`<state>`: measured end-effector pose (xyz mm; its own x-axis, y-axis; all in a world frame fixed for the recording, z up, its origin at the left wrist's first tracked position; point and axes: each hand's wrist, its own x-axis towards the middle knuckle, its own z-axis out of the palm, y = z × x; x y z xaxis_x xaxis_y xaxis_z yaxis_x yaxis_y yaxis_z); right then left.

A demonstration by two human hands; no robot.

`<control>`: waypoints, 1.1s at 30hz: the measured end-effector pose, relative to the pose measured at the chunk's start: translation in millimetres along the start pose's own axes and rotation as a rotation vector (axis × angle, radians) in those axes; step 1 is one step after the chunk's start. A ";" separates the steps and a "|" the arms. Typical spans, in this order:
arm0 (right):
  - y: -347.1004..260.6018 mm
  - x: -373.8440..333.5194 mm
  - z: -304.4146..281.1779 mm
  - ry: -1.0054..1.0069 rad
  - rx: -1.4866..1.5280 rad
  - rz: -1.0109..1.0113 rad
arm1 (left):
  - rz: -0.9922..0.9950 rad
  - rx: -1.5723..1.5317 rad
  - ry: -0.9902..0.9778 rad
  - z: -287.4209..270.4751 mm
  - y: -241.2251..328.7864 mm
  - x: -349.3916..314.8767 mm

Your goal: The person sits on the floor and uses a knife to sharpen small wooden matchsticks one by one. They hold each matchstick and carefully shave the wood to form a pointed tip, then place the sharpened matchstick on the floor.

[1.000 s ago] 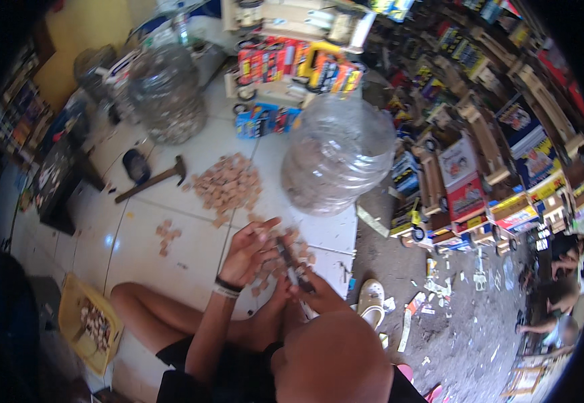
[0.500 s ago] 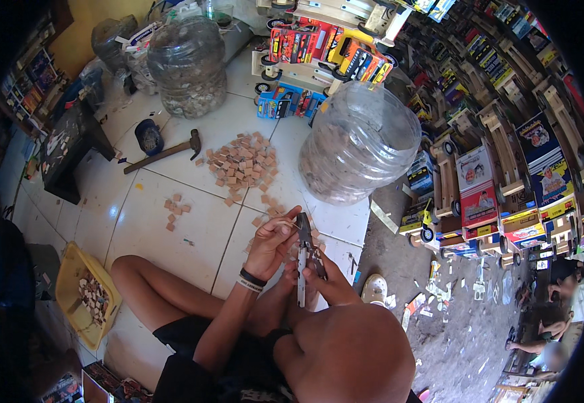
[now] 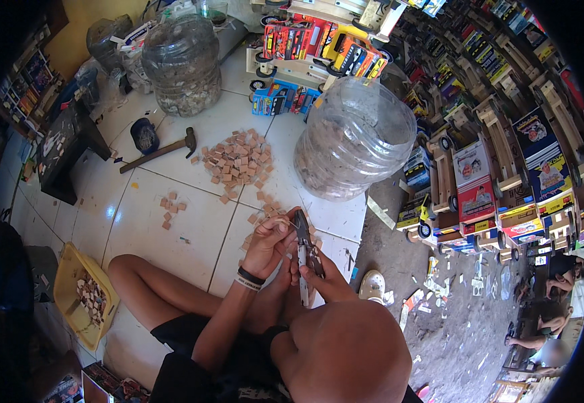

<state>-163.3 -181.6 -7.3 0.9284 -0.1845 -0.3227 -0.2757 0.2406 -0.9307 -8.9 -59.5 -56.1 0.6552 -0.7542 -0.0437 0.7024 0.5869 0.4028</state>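
My left hand (image 3: 265, 243) is closed, pinching a thin light wooden strip (image 3: 281, 220) beside the head of a plier-like cutter (image 3: 303, 236). Around the cutter's handles my right hand (image 3: 327, 277) is closed, one pale handle pointing down toward my legs. How far the strip sits between the jaws is too small to tell. Just beyond my hands lies a heap of small square wooden pieces (image 3: 237, 158) on the white tiles. A smaller cluster of wooden pieces (image 3: 170, 209) lies to its left, and more pieces are partly hidden behind my left hand.
A large clear plastic container (image 3: 354, 144) stands ahead on the right, another filled one (image 3: 179, 70) farther left. A hammer (image 3: 161, 152), a blue cup (image 3: 145, 136), a black stool (image 3: 70, 151) and a yellow basin (image 3: 68, 289) are leftward. Toy trucks (image 3: 476, 195) crowd the right; people sit beyond.
The whole view has shifted slightly. Both hands keep their grips, with the strip and the cutter in nearly the same place.
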 end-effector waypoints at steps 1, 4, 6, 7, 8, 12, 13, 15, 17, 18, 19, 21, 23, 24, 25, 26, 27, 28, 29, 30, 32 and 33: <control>-0.2 0.1 -0.3 0.014 0.001 0.063 | -0.006 -0.002 0.011 0.8 0.1 0.1; -4.2 -1.2 -0.1 -0.053 0.068 0.031 | -0.004 -0.003 0.017 1.9 0.3 -0.4; -7.1 -3.0 1.3 -0.050 0.071 0.042 | 0.010 -0.006 -0.005 1.5 0.3 -0.6; -7.8 -3.1 2.1 -0.049 0.072 0.040 | 0.020 -0.008 -0.023 1.1 -0.3 0.0; -8.2 -3.0 2.5 -0.048 0.082 0.041 | 0.040 -0.013 -0.058 0.7 -0.8 0.7; -5.6 0.4 -0.7 -0.081 0.044 0.036 | -0.002 0.015 0.058 -1.6 -3.8 -0.9; -4.3 1.0 -2.0 -0.085 -0.001 0.042 | -0.012 0.031 0.078 -2.4 -4.4 -1.1; -1.1 1.8 -3.9 -0.105 0.020 0.036 | -0.033 0.031 0.092 -4.0 -5.2 -1.7; 2.7 1.1 -3.6 -0.092 0.038 0.030 | -0.050 -0.005 0.067 -5.5 -5.6 -2.5; 5.0 0.6 -2.2 -0.076 0.052 0.021 | -0.036 -0.011 0.061 -6.1 -5.9 -2.4; 6.9 -0.1 -1.4 -0.076 0.067 0.004 | -0.015 -0.024 0.036 -6.5 -6.2 -1.7; 10.5 -1.0 -0.3 -0.060 0.023 -0.020 | 0.015 -0.035 -0.001 -6.5 -6.8 -1.6; 13.3 -1.4 -0.3 -0.053 -0.008 -0.031 | 0.045 -0.034 -0.038 -5.5 -7.4 -2.7; 14.2 -1.3 -0.6 -0.045 -0.016 -0.026 | 0.032 -0.023 -0.011 -4.7 -7.4 -3.3; 14.8 -0.9 -1.2 -0.037 -0.026 -0.022 | 0.033 -0.016 0.002 -3.7 -7.3 -3.5; 15.0 0.0 -2.0 -0.044 -0.044 -0.018 | 0.041 -0.005 0.029 -2.6 -7.1 -3.7; 15.1 1.4 -2.8 -0.050 -0.062 -0.013 | 0.024 -0.013 0.032 -1.5 -6.7 -4.1; 14.8 2.0 -4.0 -0.057 -0.080 -0.009 | 0.014 -0.016 0.050 -0.6 -6.3 -4.4; 14.4 1.8 -5.3 -0.059 -0.076 0.004 | 0.016 -0.018 0.056 0.2 -5.9 -4.5; 14.6 0.8 -5.9 -0.062 -0.072 0.017 | -0.003 -0.026 0.072 0.5 -5.9 -4.5; 16.4 -1.8 -5.6 -0.008 -0.030 0.095 | -0.008 -0.035 0.080 -0.7 -6.9 -5.0; 18.7 -4.1 -3.7 0.049 0.009 0.159 | -0.023 -0.037 0.100 -2.1 -8.6 -5.7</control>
<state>-173.2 -179.9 -24.0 0.8598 -0.1896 -0.4741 -0.4159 0.2787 -0.8657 -18.1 -59.6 -61.2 0.6622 -0.7353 -0.1442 0.7259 0.5819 0.3668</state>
